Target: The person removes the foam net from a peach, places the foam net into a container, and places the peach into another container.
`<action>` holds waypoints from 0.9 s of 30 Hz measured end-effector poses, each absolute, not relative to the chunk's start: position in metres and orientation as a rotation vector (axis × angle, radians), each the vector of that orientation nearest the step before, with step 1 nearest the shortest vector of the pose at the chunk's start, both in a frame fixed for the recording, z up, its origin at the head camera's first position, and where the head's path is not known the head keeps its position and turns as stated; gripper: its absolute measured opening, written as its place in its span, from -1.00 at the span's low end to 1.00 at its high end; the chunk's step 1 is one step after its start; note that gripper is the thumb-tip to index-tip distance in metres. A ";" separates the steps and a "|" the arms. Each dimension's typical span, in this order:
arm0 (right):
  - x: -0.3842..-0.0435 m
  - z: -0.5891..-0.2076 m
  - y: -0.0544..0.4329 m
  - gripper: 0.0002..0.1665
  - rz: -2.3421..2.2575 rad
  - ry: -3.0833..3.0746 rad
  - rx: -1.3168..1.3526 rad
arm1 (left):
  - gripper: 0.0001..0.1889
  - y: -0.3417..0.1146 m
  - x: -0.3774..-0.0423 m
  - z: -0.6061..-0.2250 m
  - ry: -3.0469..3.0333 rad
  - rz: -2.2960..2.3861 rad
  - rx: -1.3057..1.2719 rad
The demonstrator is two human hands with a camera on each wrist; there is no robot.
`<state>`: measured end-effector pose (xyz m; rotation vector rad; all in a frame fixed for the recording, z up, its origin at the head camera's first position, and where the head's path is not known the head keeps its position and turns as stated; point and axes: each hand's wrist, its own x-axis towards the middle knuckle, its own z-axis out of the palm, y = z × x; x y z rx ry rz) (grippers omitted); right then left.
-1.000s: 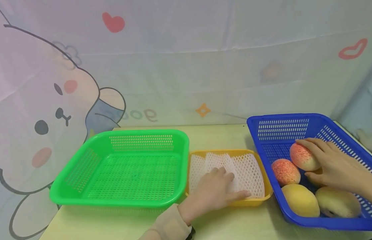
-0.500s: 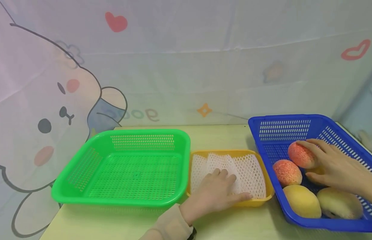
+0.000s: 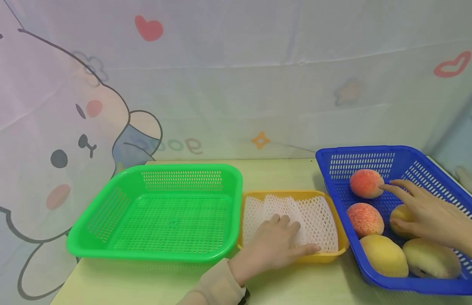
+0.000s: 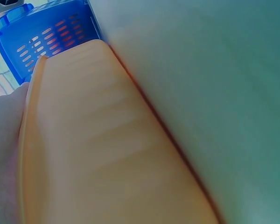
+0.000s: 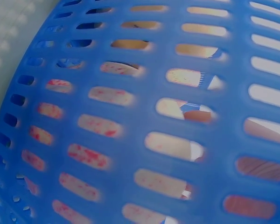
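My left hand rests on white foam net sleeves in a small yellow basket, fingers relaxed and thumb out over the front rim. The basket's outer side fills much of the left wrist view. My right hand reaches into the blue basket, fingers loosely extended, index fingertip right at a red peach. A second red peach lies in front of it. Below the palm sits a partly hidden yellow fruit. Two mango-like fruits, one yellow and one greenish-yellow, lie at the near end.
To the left stands a green basket with nothing in it. Behind the table hangs a printed cloth. In the right wrist view, the blue basket's slotted wall blocks most of the hand.
My right hand has let go of the upper red peach, which now lies farther back and left in the blue basket. The left hand stays put on the foam net sleeves.
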<state>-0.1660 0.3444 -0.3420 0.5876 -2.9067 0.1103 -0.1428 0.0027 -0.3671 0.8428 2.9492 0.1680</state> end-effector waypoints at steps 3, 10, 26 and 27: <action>-0.166 -0.342 0.345 -0.13 0.105 -2.915 0.584 | -0.27 0.002 -0.143 -0.366 2.955 0.180 0.853; -0.168 -0.342 0.346 -0.17 0.060 -2.854 0.621 | -0.31 0.000 -0.142 -0.362 2.979 0.241 0.918; -0.168 -0.340 0.345 -0.27 0.026 -2.909 0.586 | -0.46 -0.003 -0.137 -0.352 3.102 0.251 1.045; -0.168 -0.339 0.345 -0.27 0.024 -2.924 0.575 | -0.48 -0.003 -0.137 -0.351 3.111 0.250 1.061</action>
